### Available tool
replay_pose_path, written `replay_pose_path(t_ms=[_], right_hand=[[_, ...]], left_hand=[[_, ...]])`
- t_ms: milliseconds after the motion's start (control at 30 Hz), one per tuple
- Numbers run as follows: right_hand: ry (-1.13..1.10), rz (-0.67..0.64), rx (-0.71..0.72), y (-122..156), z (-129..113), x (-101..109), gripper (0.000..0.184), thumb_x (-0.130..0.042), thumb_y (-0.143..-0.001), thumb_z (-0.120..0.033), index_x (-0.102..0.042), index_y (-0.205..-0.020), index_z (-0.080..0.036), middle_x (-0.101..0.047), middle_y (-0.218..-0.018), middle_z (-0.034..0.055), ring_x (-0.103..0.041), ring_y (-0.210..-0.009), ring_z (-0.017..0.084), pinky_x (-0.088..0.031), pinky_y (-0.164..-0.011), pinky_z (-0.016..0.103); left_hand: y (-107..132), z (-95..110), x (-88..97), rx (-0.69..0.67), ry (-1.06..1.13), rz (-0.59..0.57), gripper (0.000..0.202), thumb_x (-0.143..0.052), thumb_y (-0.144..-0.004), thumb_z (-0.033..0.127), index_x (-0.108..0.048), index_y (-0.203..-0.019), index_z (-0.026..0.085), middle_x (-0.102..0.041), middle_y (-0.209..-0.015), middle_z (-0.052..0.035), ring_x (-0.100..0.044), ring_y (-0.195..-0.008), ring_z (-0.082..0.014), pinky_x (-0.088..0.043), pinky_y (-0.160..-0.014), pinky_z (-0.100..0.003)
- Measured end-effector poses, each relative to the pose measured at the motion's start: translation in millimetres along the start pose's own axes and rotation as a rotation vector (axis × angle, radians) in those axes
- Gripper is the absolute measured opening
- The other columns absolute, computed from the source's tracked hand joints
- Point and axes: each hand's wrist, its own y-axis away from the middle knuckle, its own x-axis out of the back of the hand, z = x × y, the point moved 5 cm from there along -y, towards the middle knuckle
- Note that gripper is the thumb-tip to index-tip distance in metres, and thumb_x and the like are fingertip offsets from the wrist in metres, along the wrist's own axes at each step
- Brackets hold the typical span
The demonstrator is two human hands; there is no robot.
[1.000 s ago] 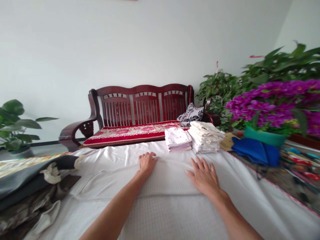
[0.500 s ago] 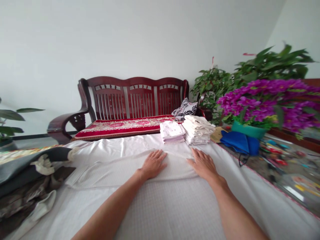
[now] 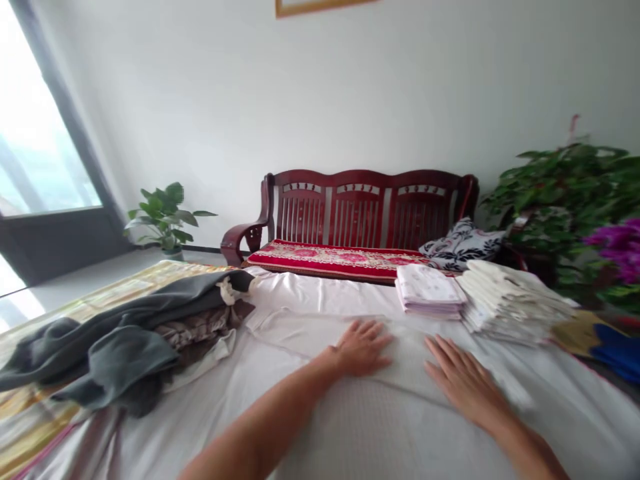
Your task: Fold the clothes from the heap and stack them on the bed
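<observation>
A white waffle-textured cloth (image 3: 360, 420) lies spread on the white-sheeted surface (image 3: 320, 300) before me. My left hand (image 3: 363, 347) rests flat on it, fingers stretched out, near its far edge. My right hand (image 3: 463, 380) lies flat on the same cloth a little to the right, fingers spread. Neither hand holds anything. Beyond the hands stand two stacks of folded cloths: a pale lilac one (image 3: 430, 297) and a taller cream one (image 3: 510, 303).
A heap of grey and brown garments (image 3: 135, 333) lies at the left on a yellowish patterned cover (image 3: 30, 413). Behind stands a dark red wooden bench (image 3: 360, 217) with a patterned cushion (image 3: 460, 243). Potted plants (image 3: 570, 200) and blue fabric (image 3: 620, 353) are at the right; a small plant (image 3: 165, 217) stands left.
The view has swung left, bringing the window and garment heap into sight. Both hands stay flat on the white cloth, close together, about where they were on it.
</observation>
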Motion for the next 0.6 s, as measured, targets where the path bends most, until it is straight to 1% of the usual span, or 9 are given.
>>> replay_pose_path(t_ms=[67, 133, 233, 333, 400, 500, 600], right_hand=[[0.002, 0.024, 0.013, 0, 5, -5, 0.064, -0.031, -0.094, -0.055, -0.054, -0.144, -0.023, -0.047, -0.155, 0.0113, -0.041, -0.144, 0.031, -0.036, -0.116, 0.053], [-0.001, 0.035, 0.018, 0, 7, -6, 0.064, -0.031, -0.093, -0.057, -0.055, -0.143, -0.024, -0.049, -0.154, 0.0111, -0.042, -0.143, 0.03, -0.036, -0.115, 0.052], [-0.003, 0.05, 0.033, 0, 7, -7, 0.065, -0.031, -0.092, -0.058, -0.058, -0.14, -0.023, -0.051, -0.152, 0.0121, -0.044, -0.142, 0.031, -0.036, -0.115, 0.052], [-0.007, 0.058, 0.056, -1, 9, -8, 0.063, -0.031, -0.091, -0.058, -0.061, -0.135, -0.024, -0.052, -0.151, 0.0117, -0.045, -0.141, 0.031, -0.036, -0.114, 0.052], [-0.018, 0.058, 0.063, -2, 10, -10, 0.061, -0.033, -0.09, -0.057, -0.062, -0.134, -0.026, -0.053, -0.15, 0.0106, -0.045, -0.14, 0.03, -0.037, -0.113, 0.052], [-0.035, 0.049, 0.065, -3, 11, -9, 0.06, -0.033, -0.089, -0.057, -0.063, -0.132, -0.028, -0.054, -0.149, 0.01, -0.046, -0.14, 0.03, -0.037, -0.114, 0.052], [-0.038, 0.073, 0.051, -3, 9, -4, 0.061, -0.032, -0.089, -0.057, -0.064, -0.131, -0.028, -0.056, -0.147, 0.0106, -0.048, -0.137, 0.029, -0.038, -0.113, 0.049]], left_hand=[[23, -19, 7.1, 0.067, 0.003, -0.022, 0.062, -0.038, -0.1, 0.06, -0.039, -0.153, 0.027, -0.035, -0.162, -0.0124, -0.03, -0.15, -0.0302, -0.022, -0.121, -0.055], [49, -41, 15.4, 0.166, -0.003, -0.043, 0.063, -0.038, -0.1, 0.061, -0.038, -0.155, 0.028, -0.032, -0.164, -0.012, -0.028, -0.151, -0.031, -0.019, -0.122, -0.056], [92, -76, 30.1, 0.361, -0.048, -0.06, 0.063, -0.036, -0.101, 0.059, -0.036, -0.156, 0.03, -0.031, -0.165, -0.0114, -0.026, -0.152, -0.0322, -0.016, -0.122, -0.058], [133, -108, 45.6, 0.541, -0.115, -0.066, 0.062, -0.036, -0.101, 0.058, -0.036, -0.156, 0.029, -0.031, -0.165, -0.0118, -0.025, -0.152, -0.0333, -0.015, -0.122, -0.058], [155, -126, 54.3, 0.656, -0.148, -0.072, 0.059, -0.034, -0.102, 0.055, -0.038, -0.155, 0.03, -0.032, -0.165, -0.0094, -0.023, -0.153, -0.0329, -0.014, -0.122, -0.058], [174, -143, 61.8, 0.78, -0.162, -0.09, 0.053, -0.026, -0.105, 0.048, -0.039, -0.154, 0.034, -0.034, -0.164, -0.0043, -0.023, -0.153, -0.031, -0.017, -0.121, -0.057], [178, -149, 63.8, 0.834, -0.165, -0.102, 0.053, -0.026, -0.104, 0.046, -0.037, -0.155, 0.034, -0.033, -0.165, -0.0048, -0.024, -0.153, -0.0321, -0.018, -0.12, -0.06]])
